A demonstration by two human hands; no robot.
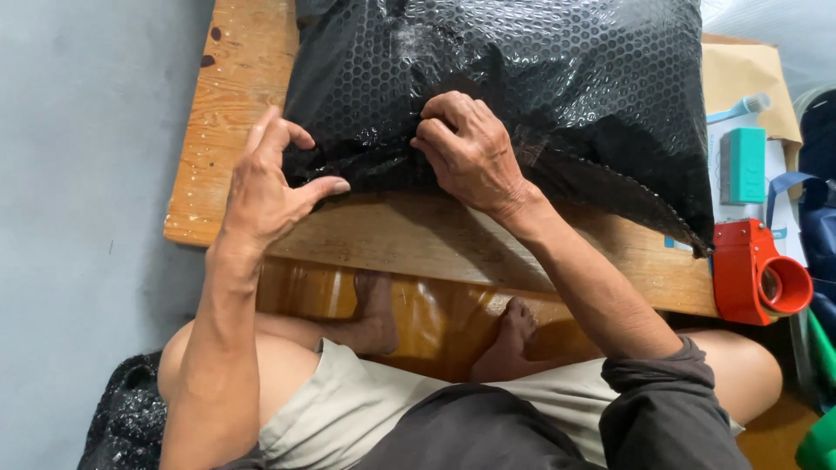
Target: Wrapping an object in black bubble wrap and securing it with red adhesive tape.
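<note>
We see a large parcel wrapped in black bubble wrap (540, 78) lying on a wooden desk (235, 104), filling most of the desk's top and reaching close to its near edge. Our left hand (266, 178) rests at the parcel's near left corner, fingers spread and curled, the thumb and fingertips touching the wrap's edge without closing on it. Our right hand (470, 152) sits on the middle of the parcel's near side, fingers bent and pinched together on a fold of the bubble wrap. The two hands are near each other but apart.

At the desk's right end a red tape dispenser (758, 274) lies just beside the parcel's near right corner, partly over the desk's edge. Behind it we see a teal rectangular block (746, 164) on some papers, and a brown envelope (749, 74) tucked partly under the parcel. Below the desk our bare feet (374, 305) rest on a glossy wooden surface.
</note>
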